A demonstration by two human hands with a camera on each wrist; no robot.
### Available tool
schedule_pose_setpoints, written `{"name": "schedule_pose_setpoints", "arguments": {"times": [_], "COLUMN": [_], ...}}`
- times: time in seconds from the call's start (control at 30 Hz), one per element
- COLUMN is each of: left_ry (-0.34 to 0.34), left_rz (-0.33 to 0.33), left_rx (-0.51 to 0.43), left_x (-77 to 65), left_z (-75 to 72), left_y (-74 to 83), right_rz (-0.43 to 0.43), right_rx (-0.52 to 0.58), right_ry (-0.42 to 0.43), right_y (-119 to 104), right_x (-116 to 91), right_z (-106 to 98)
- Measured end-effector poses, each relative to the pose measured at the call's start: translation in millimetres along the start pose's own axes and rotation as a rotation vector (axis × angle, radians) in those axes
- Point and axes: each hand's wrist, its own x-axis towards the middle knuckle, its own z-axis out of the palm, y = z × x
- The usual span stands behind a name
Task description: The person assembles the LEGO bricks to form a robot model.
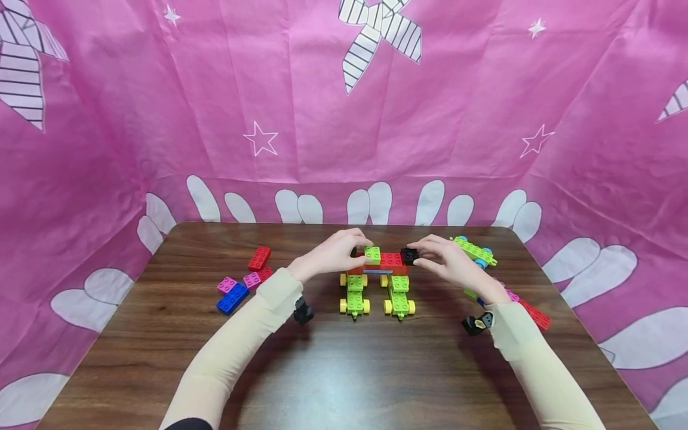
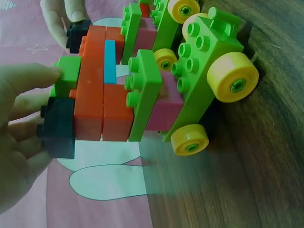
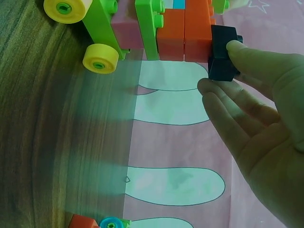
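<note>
A brick build with red bricks [image 1: 391,259] on top spans two lime-green wheeled bases [image 1: 355,300] with yellow wheels. Pink bricks [image 2: 165,102] and green bricks [image 2: 147,90] stack between the bases and the red layer. My left hand [image 1: 332,254] pinches a lime-green brick [image 1: 372,255] on top of the red ones, its other fingers beside a black brick [image 2: 59,127] at the left end. At the right end, my right hand [image 1: 448,261] holds another black brick [image 3: 222,53] between thumb and fingertips, against the red brick's upper edge.
Red bricks [image 1: 260,258], pink bricks [image 1: 227,285] and a blue brick [image 1: 232,298] lie left on the brown table [image 1: 344,370]. To the right are a green base with blue wheels [image 1: 473,251] and a red brick [image 1: 536,315]. A pink curtain [image 1: 322,119] hangs behind.
</note>
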Motion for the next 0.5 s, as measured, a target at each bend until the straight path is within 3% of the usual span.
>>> {"name": "schedule_pose_setpoints", "arguments": {"times": [0.17,0.5], "left_ry": [0.026,0.016], "left_rz": [0.006,0.01], "left_rx": [-0.002,0.028], "left_x": [-1.5,0.3], "left_z": [-2.6,-3.7], "left_y": [-2.7,-2.5], "right_rz": [0.002,-0.001], "right_rx": [-0.008,0.007], "right_ry": [0.004,0.005], "right_y": [-1.4,-2.6], "right_x": [0.3,1.1], "right_z": [-0.4,-0.7]}}
